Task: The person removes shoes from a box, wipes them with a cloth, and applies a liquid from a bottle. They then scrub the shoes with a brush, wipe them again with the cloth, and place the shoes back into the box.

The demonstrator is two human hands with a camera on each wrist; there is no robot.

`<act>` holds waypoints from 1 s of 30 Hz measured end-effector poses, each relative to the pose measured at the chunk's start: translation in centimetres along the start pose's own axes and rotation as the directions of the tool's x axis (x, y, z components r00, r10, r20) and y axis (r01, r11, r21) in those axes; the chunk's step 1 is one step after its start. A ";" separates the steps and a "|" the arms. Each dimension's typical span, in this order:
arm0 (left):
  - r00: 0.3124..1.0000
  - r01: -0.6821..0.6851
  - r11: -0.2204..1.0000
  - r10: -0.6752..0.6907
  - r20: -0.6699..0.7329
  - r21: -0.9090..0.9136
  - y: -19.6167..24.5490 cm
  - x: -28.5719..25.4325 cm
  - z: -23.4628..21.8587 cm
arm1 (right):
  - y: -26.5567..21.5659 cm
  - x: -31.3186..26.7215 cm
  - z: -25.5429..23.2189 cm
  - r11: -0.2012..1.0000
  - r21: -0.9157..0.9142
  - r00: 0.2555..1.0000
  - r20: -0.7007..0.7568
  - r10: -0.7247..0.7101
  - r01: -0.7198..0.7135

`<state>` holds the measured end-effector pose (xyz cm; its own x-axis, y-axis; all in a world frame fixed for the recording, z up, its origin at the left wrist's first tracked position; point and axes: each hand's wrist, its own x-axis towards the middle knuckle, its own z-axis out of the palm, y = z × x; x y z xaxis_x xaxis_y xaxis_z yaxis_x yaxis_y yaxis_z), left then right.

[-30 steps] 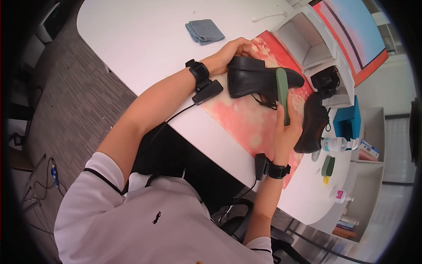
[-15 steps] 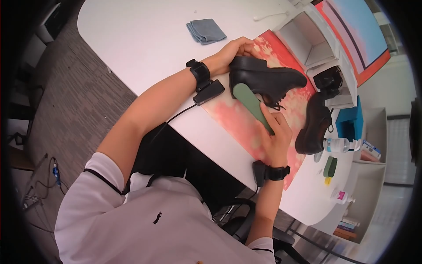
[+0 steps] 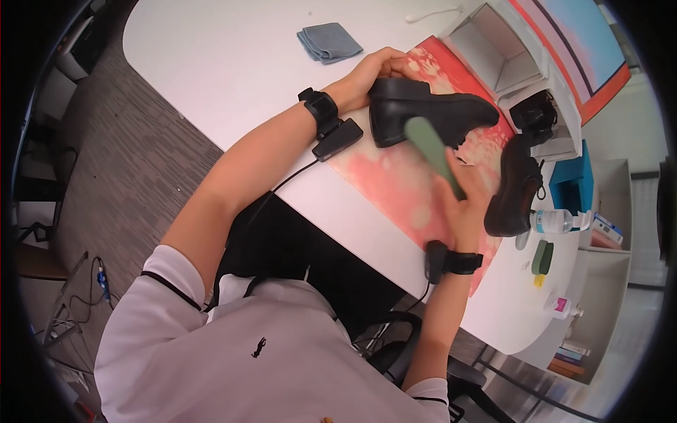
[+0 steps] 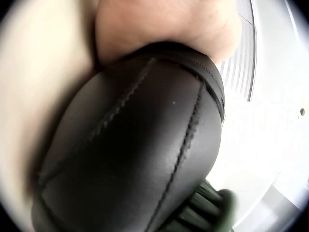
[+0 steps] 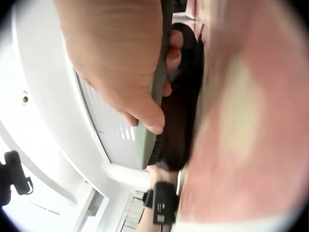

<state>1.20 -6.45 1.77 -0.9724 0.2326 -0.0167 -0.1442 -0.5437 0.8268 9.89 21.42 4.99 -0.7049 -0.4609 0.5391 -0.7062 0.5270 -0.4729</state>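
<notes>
A black leather lace-up shoe (image 3: 451, 113) lies tipped over on the red-and-cream mat (image 3: 395, 187), its sole turned away from me and its toe to the right. My left hand (image 3: 370, 77) holds it from the sole side near the heel, fingers partly hidden behind it. My right hand (image 3: 469, 194) grips a green-backed brush (image 3: 429, 149) by its handle, thumb along the side. The brush head overlaps the shoe's side near the heel. Dark bristles (image 4: 198, 208) show against the stitched leather in the left wrist view.
A second black shoe (image 3: 511, 190) lies to the right. Beyond it stand a pump bottle (image 3: 553, 221), a teal box (image 3: 571, 183), another green brush (image 3: 542, 257) and a pink-labelled bottle (image 3: 560, 305). A folded blue-grey cloth (image 3: 329, 42) lies at the back; a white shelf (image 3: 497, 53) borders the mat.
The brush went from the front of the shoe back to the heel, then slightly toward the toe again. The left hand kept its hold on the shoe. The head view shifted a little.
</notes>
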 end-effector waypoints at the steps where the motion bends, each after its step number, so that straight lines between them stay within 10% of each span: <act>1: 1.000 0.000 1.000 0.000 0.001 -0.011 -0.1 0.1 0.3 | -0.1 -0.2 -0.3 1.000 -0.014 1.000 0.021 0.008 -0.008; 7: 1.000 -0.017 1.000 0.017 0.012 0.010 -0.1 0.0 0.3 | -0.8 -0.1 0.3 1.000 0.000 0.987 0.163 -0.009 0.009; 12: 1.000 0.000 0.999 0.000 0.003 -0.040 -0.3 0.3 0.3 | 0.6 -0.3 -0.6 0.994 0.057 0.996 -0.011 0.089 -0.088; 16: 1.000 -0.013 1.000 0.013 0.007 -0.001 -0.1 0.0 0.3 | -1.5 -0.2 0.0 0.991 0.048 0.960 0.258 0.109 -0.125; 23: 1.000 -0.017 1.000 0.017 0.026 -0.020 -0.3 0.1 0.2 | 0.7 -0.1 -2.5 0.991 0.059 0.992 -0.028 0.120 -0.118; 30: 1.000 -0.017 1.000 0.017 0.013 -0.015 -0.3 0.0 0.2 | -1.8 -0.4 0.2 0.995 0.056 0.961 0.267 0.065 -0.083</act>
<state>1.27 -6.14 1.69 -0.9722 0.2340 0.0046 -0.1308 -0.5595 0.8184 11.41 20.46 5.51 -0.7417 -0.5993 0.3013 -0.6476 0.5229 -0.5542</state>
